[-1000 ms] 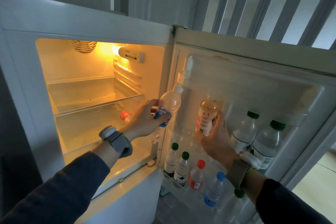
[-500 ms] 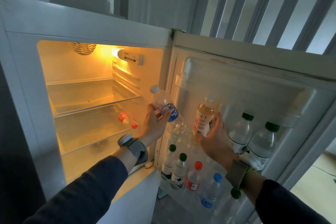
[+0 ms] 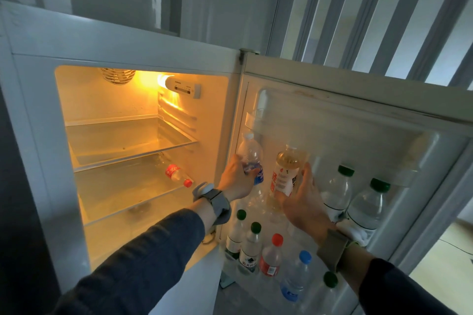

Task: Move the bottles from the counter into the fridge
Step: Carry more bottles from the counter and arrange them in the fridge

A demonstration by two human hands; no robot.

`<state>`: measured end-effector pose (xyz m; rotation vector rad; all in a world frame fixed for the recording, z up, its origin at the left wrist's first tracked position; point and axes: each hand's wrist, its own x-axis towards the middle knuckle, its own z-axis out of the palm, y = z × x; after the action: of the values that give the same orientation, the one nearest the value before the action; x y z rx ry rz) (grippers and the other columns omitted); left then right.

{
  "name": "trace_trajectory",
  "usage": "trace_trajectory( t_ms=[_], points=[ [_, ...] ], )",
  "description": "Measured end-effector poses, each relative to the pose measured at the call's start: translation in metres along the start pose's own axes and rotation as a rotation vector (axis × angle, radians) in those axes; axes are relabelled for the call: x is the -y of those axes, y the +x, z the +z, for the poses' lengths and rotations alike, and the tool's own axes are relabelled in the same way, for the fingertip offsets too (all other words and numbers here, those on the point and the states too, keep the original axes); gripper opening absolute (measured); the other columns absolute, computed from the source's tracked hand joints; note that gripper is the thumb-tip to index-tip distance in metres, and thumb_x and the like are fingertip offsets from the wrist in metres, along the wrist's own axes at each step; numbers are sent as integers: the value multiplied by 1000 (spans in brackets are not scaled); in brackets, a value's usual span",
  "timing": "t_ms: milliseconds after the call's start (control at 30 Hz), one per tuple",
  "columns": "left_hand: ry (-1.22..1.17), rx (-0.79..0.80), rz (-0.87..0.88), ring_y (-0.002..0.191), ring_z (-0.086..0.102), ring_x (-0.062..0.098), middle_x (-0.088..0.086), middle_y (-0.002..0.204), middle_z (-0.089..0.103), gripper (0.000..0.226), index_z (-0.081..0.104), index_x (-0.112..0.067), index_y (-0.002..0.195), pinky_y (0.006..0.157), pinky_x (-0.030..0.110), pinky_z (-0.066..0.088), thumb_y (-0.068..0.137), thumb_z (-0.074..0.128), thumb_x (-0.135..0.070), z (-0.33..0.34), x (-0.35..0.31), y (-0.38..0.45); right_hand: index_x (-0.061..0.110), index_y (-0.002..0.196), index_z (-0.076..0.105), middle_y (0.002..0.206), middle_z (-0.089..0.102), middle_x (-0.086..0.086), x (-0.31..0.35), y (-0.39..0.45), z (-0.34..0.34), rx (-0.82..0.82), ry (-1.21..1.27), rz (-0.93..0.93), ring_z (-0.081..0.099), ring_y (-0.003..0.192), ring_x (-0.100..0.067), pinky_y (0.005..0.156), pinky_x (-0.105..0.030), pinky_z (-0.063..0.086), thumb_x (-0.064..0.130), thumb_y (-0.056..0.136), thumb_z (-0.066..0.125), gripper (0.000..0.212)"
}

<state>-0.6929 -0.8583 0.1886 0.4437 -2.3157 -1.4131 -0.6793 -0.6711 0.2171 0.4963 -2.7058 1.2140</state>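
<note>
The fridge (image 3: 128, 41) stands open, its door (image 3: 358, 115) swung to the right. My left hand (image 3: 236, 180) grips a clear water bottle with a blue label (image 3: 249, 155), held upright at the left end of the door's middle shelf. My right hand (image 3: 304, 202) holds an amber drink bottle with a white and red label (image 3: 285, 174) just to its right on the same shelf. Two green-capped bottles (image 3: 337, 189) stand further right there. A red-labelled bottle (image 3: 176, 174) lies on its side on the lower glass shelf inside.
The door's bottom shelf (image 3: 256, 286) holds several upright bottles with green, red and blue caps. The upper glass shelf (image 3: 128, 135) inside carries nothing visible. A white cloth (image 3: 355, 233) lies by my right wrist. Pale floor (image 3: 445, 261) shows at the right.
My left hand carried the blue-labelled bottle from the fridge opening rightward to the door's middle shelf and turned it upright. My right hand stayed on the amber bottle.
</note>
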Motion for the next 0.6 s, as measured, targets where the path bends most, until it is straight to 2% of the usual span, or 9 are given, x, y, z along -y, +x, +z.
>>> trace_trajectory(
  t_ms=[67,200,333,467,567,600],
  points=[
    [32,20,-14,108,58,23,0,121,58,62,34,-12,145,82,33,47,98,63,-40,2,-8,4,37,158,8,150,45,-1,3,-1,0,-8,-4,10,52,132,-30,104,-55,50,36,84,77,101],
    [107,42,-13,114,59,25,4,128,62,58,37,-8,144,83,33,46,100,63,-35,3,-24,10,42,152,18,142,52,2,2,2,1,-21,2,4,59,124,-28,98,-58,54,40,79,77,94],
    [184,104,31,98,61,20,1,111,63,55,39,-5,140,75,33,48,99,63,-33,7,-35,14,40,152,19,142,51,1,2,4,1,-18,2,2,58,125,-28,100,-56,53,38,79,78,94],
    [167,126,38,106,63,20,3,121,62,70,32,-3,148,86,36,55,95,68,-33,6,-35,15,37,154,18,144,51,0,3,6,1,-35,3,-7,58,125,-29,99,-53,53,40,80,79,96],
    [171,154,42,99,55,9,-12,102,58,58,35,-4,140,82,25,44,96,67,-24,7,-27,14,36,154,17,145,50,-2,1,8,1,-40,6,-3,57,126,-29,99,-51,52,41,82,78,95],
    [188,161,53,102,53,11,-10,107,59,56,38,-5,138,83,25,42,95,68,-25,7,-24,15,36,154,17,145,50,-1,0,9,2,-41,2,3,58,126,-29,100,-52,52,43,82,77,94]
  ],
)
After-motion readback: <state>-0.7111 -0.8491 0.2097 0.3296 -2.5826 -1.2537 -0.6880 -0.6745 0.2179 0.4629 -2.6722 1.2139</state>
